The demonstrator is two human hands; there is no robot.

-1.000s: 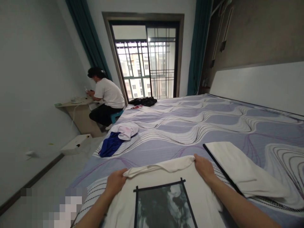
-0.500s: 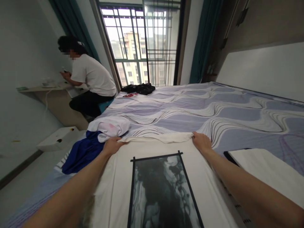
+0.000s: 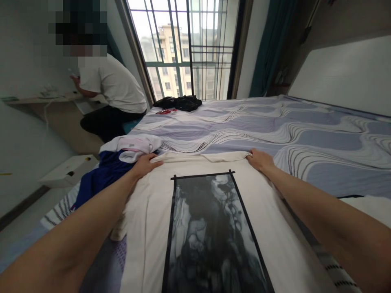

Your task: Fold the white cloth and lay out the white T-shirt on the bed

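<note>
A cream garment (image 3: 159,195) with a dark, black-framed print (image 3: 210,232) lies spread on the bed, its far edge folded over. My left hand (image 3: 146,166) pinches the far left corner of the cloth, its fingers closed on it. At the far right corner, my right hand (image 3: 260,160) grips the same edge between thumb and fingers. The fabric between both hands is stretched nearly straight. Just beyond my left hand lies a white and pink cloth (image 3: 134,147), bunched on a blue cloth (image 3: 100,173).
The patterned bed (image 3: 244,134) extends toward a barred window, with black clothing (image 3: 180,102) at its far edge. A person in a white shirt (image 3: 119,87) sits at a desk (image 3: 55,99) on the left. A white box (image 3: 69,171) stands near the floor; pale fabric (image 3: 374,207) lies at right.
The view has tilted down and shifted. More of the print shows, and both hands sit higher in the picture, still holding the garment's corners.
</note>
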